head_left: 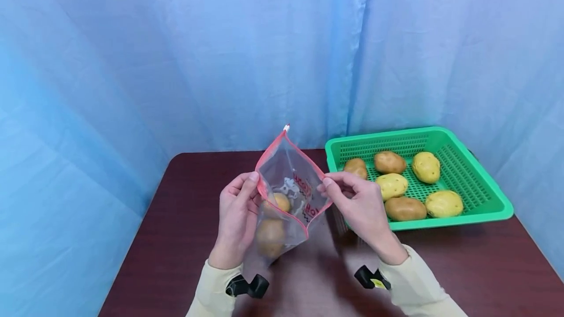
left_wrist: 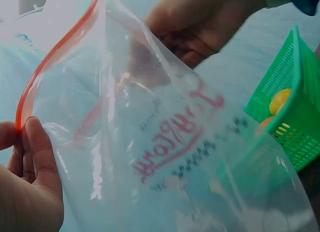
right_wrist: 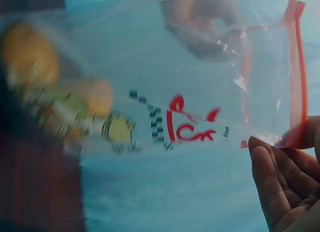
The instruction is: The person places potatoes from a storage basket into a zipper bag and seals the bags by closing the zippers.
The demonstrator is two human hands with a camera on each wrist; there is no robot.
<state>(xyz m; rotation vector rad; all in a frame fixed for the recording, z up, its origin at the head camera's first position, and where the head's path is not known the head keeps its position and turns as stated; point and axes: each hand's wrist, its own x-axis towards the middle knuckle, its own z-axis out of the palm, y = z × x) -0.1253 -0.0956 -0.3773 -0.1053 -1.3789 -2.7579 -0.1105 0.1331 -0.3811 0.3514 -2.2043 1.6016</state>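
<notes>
Between the two hands hangs a clear plastic zip bag with a pink-red zipper edge, its mouth spread apart and facing up. A small white slider sits at the far corner of the mouth. My left hand pinches the left rim between thumb and fingers. On the opposite rim, my right hand pinches the edge the same way. Two potatoes, a lower brown one and a yellowish one, lie at the bag's bottom. Red lettering and a checkered print mark the plastic.
A green perforated basket stands at the right of the dark wooden table. It holds several brown and yellow potatoes, including a yellow one and a brown one. Blue curtains hang behind the table.
</notes>
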